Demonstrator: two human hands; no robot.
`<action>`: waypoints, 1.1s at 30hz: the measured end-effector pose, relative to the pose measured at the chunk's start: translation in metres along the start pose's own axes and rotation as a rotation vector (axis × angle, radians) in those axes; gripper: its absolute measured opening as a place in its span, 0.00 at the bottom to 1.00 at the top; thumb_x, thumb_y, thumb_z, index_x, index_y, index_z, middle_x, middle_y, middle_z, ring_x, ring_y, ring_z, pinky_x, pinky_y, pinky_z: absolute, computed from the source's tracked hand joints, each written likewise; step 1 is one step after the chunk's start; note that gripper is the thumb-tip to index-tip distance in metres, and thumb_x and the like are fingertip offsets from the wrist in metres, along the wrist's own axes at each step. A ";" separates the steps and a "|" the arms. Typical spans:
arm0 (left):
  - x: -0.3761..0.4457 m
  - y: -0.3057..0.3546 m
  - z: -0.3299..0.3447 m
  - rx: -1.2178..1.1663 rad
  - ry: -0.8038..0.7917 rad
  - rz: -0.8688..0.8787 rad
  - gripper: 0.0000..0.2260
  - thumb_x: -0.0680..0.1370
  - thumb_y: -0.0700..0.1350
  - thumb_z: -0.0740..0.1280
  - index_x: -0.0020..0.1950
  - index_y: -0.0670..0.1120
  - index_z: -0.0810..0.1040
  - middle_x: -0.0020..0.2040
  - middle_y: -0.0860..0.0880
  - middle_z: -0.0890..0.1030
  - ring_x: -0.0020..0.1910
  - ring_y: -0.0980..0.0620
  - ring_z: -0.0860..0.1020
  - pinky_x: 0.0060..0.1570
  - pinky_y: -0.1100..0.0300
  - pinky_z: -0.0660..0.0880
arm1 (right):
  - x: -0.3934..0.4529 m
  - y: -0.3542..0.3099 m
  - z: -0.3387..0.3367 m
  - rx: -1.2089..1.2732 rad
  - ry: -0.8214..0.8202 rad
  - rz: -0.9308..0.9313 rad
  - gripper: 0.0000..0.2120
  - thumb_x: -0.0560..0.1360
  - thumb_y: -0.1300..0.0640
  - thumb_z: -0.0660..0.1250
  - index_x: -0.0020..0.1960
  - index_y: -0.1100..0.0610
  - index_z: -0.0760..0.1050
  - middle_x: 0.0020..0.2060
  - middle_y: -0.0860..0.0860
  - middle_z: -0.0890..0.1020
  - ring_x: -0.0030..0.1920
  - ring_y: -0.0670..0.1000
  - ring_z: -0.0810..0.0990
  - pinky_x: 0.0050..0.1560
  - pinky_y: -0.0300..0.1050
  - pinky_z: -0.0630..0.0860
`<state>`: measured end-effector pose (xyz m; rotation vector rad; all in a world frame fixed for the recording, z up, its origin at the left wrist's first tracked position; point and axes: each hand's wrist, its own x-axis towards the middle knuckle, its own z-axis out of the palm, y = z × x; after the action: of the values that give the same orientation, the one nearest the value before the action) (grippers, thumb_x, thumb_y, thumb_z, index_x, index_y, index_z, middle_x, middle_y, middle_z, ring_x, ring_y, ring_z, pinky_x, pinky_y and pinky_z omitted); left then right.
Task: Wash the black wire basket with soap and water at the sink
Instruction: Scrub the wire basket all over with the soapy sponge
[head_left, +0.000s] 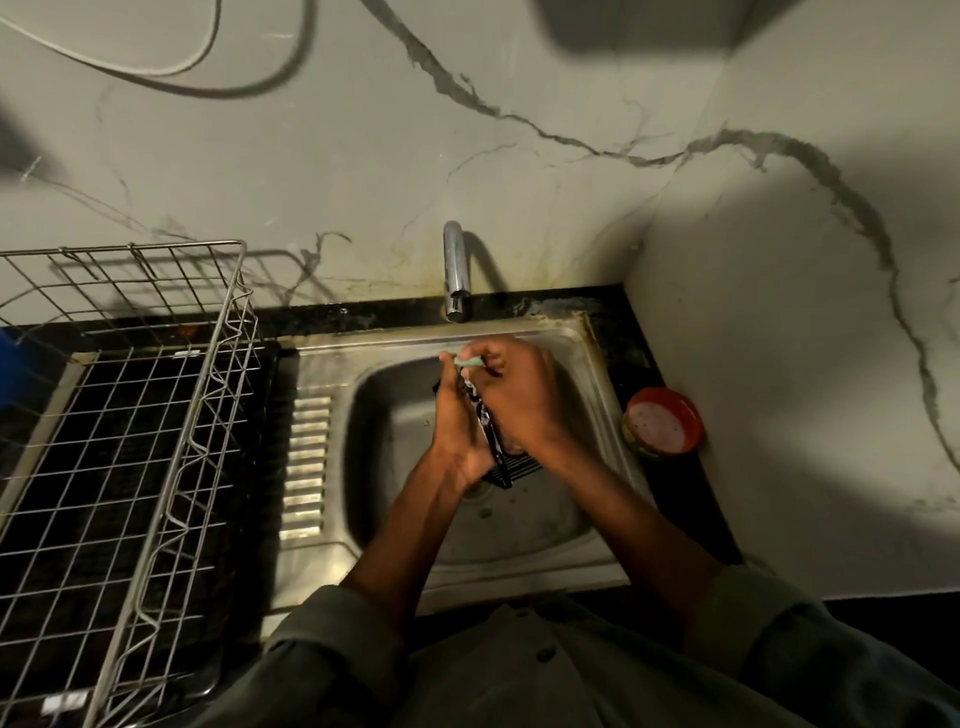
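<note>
The black wire basket (506, 464) is held on edge over the steel sink (519, 530), mostly hidden between my two hands. My left hand (457, 421) grips its left side. My right hand (519, 395) lies against its right side and pinches a pale green scrub pad (467, 360) at the basket's top end. The chrome tap (456, 270) stands just behind; no water stream shows from its spout.
A large silver wire dish rack (135, 441) fills the black counter on the left, beside the sink's ribbed drainboard (306, 462). A red round tub of soap (665, 423) sits on the counter at the right, against the marble wall corner.
</note>
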<state>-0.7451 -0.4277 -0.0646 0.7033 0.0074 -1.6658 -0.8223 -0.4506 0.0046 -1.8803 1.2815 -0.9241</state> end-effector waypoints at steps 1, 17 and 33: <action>0.000 0.002 -0.003 0.006 -0.001 0.006 0.31 0.80 0.70 0.63 0.64 0.44 0.82 0.64 0.41 0.80 0.74 0.42 0.72 0.80 0.46 0.59 | -0.007 0.001 -0.001 -0.011 -0.019 -0.031 0.08 0.74 0.64 0.74 0.50 0.54 0.85 0.46 0.47 0.87 0.47 0.41 0.84 0.51 0.36 0.81; -0.013 0.002 0.001 0.047 -0.029 0.006 0.38 0.78 0.74 0.59 0.66 0.44 0.84 0.66 0.38 0.81 0.63 0.39 0.81 0.72 0.41 0.70 | 0.026 0.000 -0.015 -0.298 0.022 0.056 0.11 0.75 0.63 0.73 0.56 0.55 0.85 0.49 0.51 0.87 0.45 0.48 0.85 0.43 0.38 0.78; -0.010 0.001 -0.010 0.212 -0.007 -0.006 0.43 0.74 0.80 0.53 0.69 0.48 0.82 0.69 0.39 0.81 0.70 0.38 0.77 0.73 0.35 0.68 | 0.026 0.001 -0.011 -0.323 0.056 0.071 0.09 0.74 0.63 0.75 0.53 0.56 0.85 0.47 0.51 0.88 0.45 0.47 0.84 0.47 0.39 0.80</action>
<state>-0.7391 -0.4153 -0.0674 0.8571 -0.1748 -1.6900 -0.8257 -0.4770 0.0142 -2.0468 1.5990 -0.7721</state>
